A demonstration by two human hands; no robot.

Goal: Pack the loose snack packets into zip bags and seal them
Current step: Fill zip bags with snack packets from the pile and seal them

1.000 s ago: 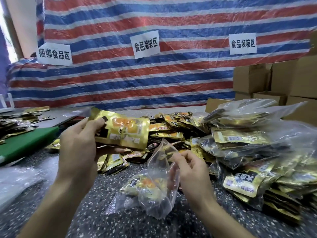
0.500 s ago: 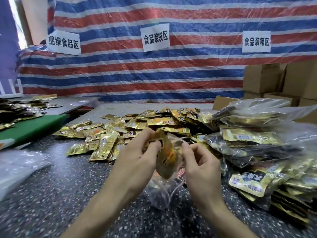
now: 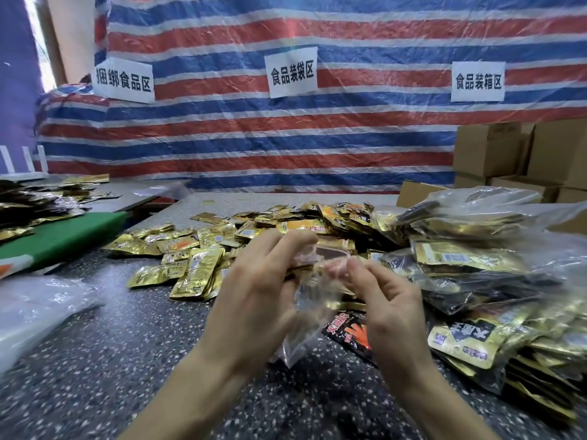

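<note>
Both hands at centre. Left hand and right hand each pinch the mouth of a clear zip bag hanging between them above the desk. Best to align the lips, then press along the strip. Loose snack packets lie at 10 o'clock. Bag contents blurred; seal state unclear.

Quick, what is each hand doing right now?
Left hand: closed, pinching the top of the clear zip bag.
Right hand: closed, pinching the other side of the same bag's top.
</note>
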